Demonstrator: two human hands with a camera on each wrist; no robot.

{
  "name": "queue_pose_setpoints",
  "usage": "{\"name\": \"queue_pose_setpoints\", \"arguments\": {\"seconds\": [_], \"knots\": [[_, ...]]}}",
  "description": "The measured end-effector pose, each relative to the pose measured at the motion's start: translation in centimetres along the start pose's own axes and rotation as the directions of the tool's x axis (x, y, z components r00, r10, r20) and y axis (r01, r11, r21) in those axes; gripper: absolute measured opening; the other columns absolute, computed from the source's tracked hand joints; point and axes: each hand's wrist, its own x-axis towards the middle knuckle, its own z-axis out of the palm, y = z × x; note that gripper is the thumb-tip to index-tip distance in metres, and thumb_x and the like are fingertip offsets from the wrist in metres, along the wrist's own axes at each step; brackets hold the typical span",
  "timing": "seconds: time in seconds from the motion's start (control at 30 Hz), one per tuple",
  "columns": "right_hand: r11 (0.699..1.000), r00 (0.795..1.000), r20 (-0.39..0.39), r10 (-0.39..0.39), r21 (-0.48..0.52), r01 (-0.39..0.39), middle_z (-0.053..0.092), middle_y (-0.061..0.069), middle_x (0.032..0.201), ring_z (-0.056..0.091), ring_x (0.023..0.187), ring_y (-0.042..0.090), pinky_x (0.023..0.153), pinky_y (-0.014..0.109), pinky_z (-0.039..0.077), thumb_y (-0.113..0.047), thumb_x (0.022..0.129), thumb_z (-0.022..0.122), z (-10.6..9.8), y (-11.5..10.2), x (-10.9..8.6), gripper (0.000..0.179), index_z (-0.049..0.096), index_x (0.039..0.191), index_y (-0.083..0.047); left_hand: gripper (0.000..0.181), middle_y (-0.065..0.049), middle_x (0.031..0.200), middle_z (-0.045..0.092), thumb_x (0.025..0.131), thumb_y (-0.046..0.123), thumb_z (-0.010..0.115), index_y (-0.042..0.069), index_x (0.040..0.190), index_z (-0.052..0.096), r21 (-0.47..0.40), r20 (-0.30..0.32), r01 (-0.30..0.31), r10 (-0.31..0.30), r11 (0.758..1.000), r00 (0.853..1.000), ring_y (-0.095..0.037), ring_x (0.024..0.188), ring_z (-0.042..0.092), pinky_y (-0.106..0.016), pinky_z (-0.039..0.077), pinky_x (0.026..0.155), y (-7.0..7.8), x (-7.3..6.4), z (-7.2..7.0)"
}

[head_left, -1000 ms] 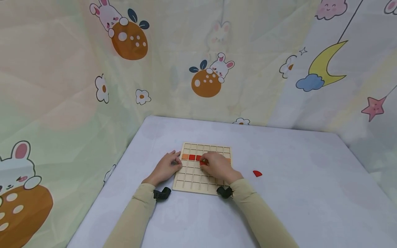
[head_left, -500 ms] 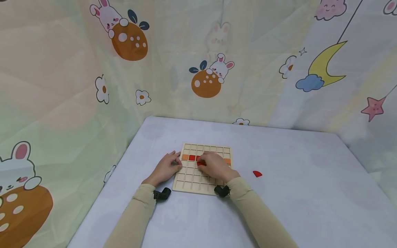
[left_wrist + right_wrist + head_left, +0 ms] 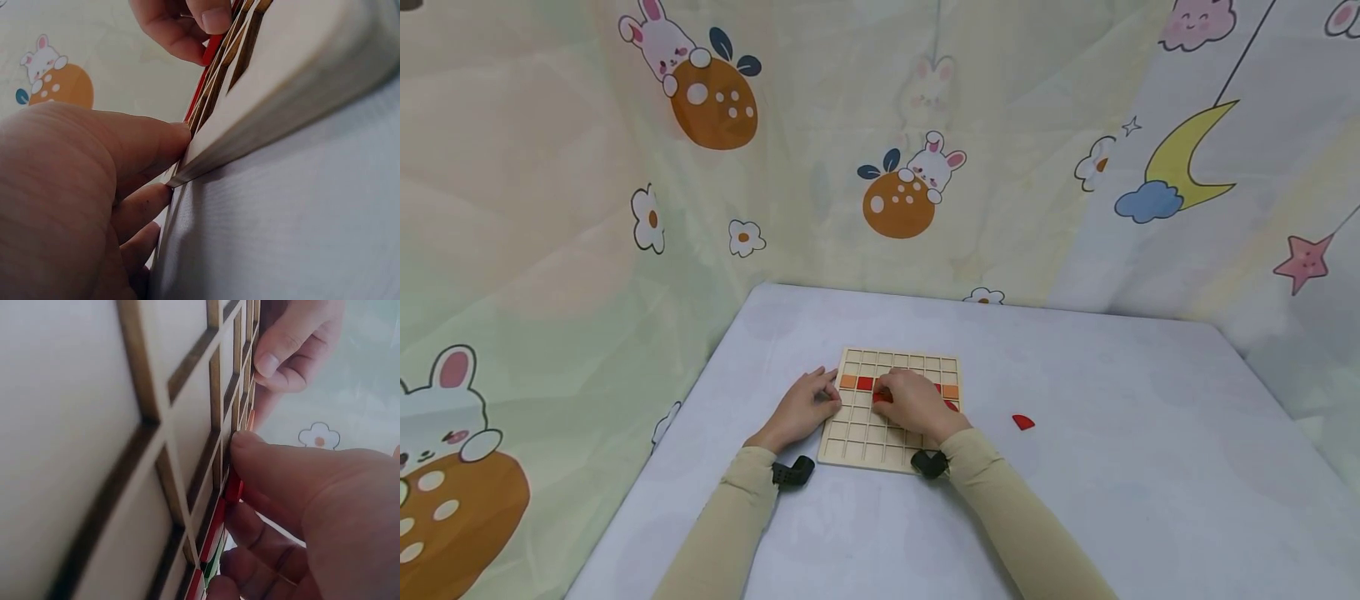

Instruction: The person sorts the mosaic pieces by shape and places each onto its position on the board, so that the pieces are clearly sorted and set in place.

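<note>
A pale wooden grid board [image 3: 871, 450] lies on the table. My left hand [image 3: 807, 406] holds its left edge, the thumb touching the rim and a finger against the side in the left wrist view. Over the board, my right hand [image 3: 917, 402] pinches a small red piece [image 3: 234, 485] between thumb and fingers. One row holds an orange piece [image 3: 847, 382] at the left, a red square piece [image 3: 865, 383] beside it, and another orange piece [image 3: 951, 391] at the right. The right hand covers the middle of that row. A green piece [image 3: 212, 564] shows below it.
A loose red quarter-round piece [image 3: 1023, 422] lies on the white-covered table [image 3: 1150, 467], right of the board. Behind stands a patterned cloth backdrop [image 3: 805, 150]. Each wrist wears a black camera [image 3: 793, 472].
My right hand has slid a little left along the board with the red piece. A red rounded piece and part of a red square now show right of it. The left hand stays put.
</note>
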Motion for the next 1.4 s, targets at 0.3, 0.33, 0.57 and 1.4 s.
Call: {"name": "queue_pose_setpoints", "arguments": {"seconds": [0.3,0.33,0.57,1.4], "knots": [[0.999,0.999,-0.018,0.042,-0.028,-0.043,0.065,-0.002,0.09,0.057,0.078,0.012,0.073,0.029,0.053,-0.029,0.088,0.073,0.0,-0.5,0.0,0.022,0.069,0.102,-0.012,0.01,-0.004,0.15,0.046,0.089,0.018,0.07,0.02,0.082,0.064,0.003,-0.003,0.006,-0.006,1.0,1.0,-0.027,0.147,0.023,-0.047,0.012,0.123,0.1,-0.1,0.0],[0.999,0.999,-0.019,0.047,-0.025,-0.047,0.066,-0.002,0.09,0.057,0.079,0.013,0.074,0.029,0.054,-0.029,0.088,0.073,0.0,-0.6,0.0,0.022,0.069,0.102,-0.012,0.01,-0.004,0.149,0.046,0.089,0.018,0.07,0.02,0.082,0.064,0.002,-0.002,0.004,-0.004,1.0,1.0,-0.027,0.147,0.023,-0.047,0.012,0.123,0.1,-0.1,0.0],[0.999,0.998,-0.025,0.052,-0.003,-0.052,0.065,-0.003,0.089,0.055,0.079,0.012,0.071,0.028,0.052,-0.026,0.087,0.074,0.0,-0.6,-0.1,0.022,0.07,0.104,-0.013,0.01,-0.005,0.15,0.046,0.089,0.017,0.07,0.02,0.081,0.064,0.001,-0.003,0.003,-0.003,1.0,1.0,-0.027,0.147,0.023,-0.047,0.012,0.123,0.2,-0.1,0.1],[0.991,0.989,-0.11,0.096,0.107,-0.084,0.063,-0.005,0.088,0.053,0.075,0.011,0.063,0.026,0.049,-0.02,0.087,0.072,-1.5,1.4,-3.0,0.021,0.071,0.107,-0.012,0.011,-0.004,0.15,0.045,0.088,0.016,0.071,0.019,0.082,0.064,0.008,-0.012,0.032,-0.032,0.999,0.999,-0.027,0.148,0.023,-0.049,0.013,0.123,0.6,-0.2,0.1]]}}
